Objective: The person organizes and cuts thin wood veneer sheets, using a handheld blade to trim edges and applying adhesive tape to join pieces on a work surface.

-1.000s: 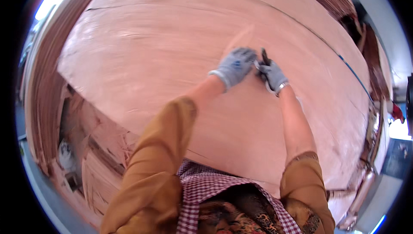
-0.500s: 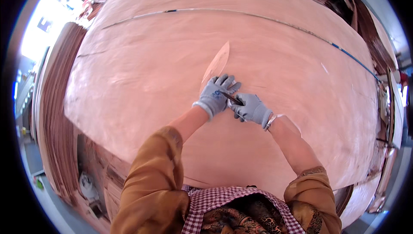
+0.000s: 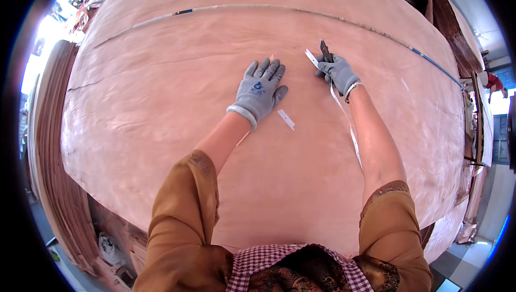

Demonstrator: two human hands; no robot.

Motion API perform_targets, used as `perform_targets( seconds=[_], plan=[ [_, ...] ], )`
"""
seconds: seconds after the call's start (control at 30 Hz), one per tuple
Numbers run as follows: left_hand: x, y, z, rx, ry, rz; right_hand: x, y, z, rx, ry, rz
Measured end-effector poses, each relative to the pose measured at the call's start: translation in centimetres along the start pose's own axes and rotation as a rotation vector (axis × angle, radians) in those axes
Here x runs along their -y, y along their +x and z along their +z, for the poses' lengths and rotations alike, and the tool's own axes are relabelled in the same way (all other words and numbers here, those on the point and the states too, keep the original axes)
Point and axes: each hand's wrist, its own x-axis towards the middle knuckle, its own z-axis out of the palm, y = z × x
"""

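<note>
My left hand (image 3: 258, 90), in a grey glove, lies flat with its fingers spread on a broad pinkish wood veneer sheet (image 3: 301, 184). Under it is a slim veneer strip (image 3: 271, 58), of which only the far tip and a bit near my wrist show. Just right of that hand, a short piece of white tape (image 3: 286, 119) rests on the sheet. My gloved right hand (image 3: 336, 71) is closed around a dark utility knife (image 3: 324, 50) whose end points away from me. A long white tape (image 3: 346, 117) passes through the same hand and trails back along my forearm.
Across the far part of the sheet runs a long thin rod (image 3: 279, 7) with blue sections. Stacked veneer (image 3: 56, 147) stands at the left edge, and more brown sheets (image 3: 457, 34) are at the far right. A dark crack (image 3: 134, 67) crosses the sheet's left part.
My hands have parted: the right one moved away and to the right with the knife. My left hand now covers most of the veneer strip. A short tape piece now shows beside it.
</note>
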Motion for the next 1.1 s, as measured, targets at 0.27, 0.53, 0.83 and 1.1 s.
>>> perform_targets(
  seconds=[0.27, 0.53, 0.83, 1.1],
  plan=[
    [-0.1, 0.4, -0.2, -0.013, -0.063, -0.014, 0.2, -0.4, 0.0, -0.001, -0.003, -0.009],
    [-0.4, 0.0, 0.1, -0.064, -0.125, -0.053, 0.0, -0.8, -0.6, 0.134, 0.075, -0.094],
    [0.4, -0.4, -0.1, -0.041, -0.106, -0.059, 2.9, 1.0, 3.9, 0.185, 0.043, -0.175],
    [0.3, 2.8, 0.3, -0.022, 0.025, 0.034, 1.6, 1.5, 2.8, 0.13, -0.062, -0.055]
  ],
)
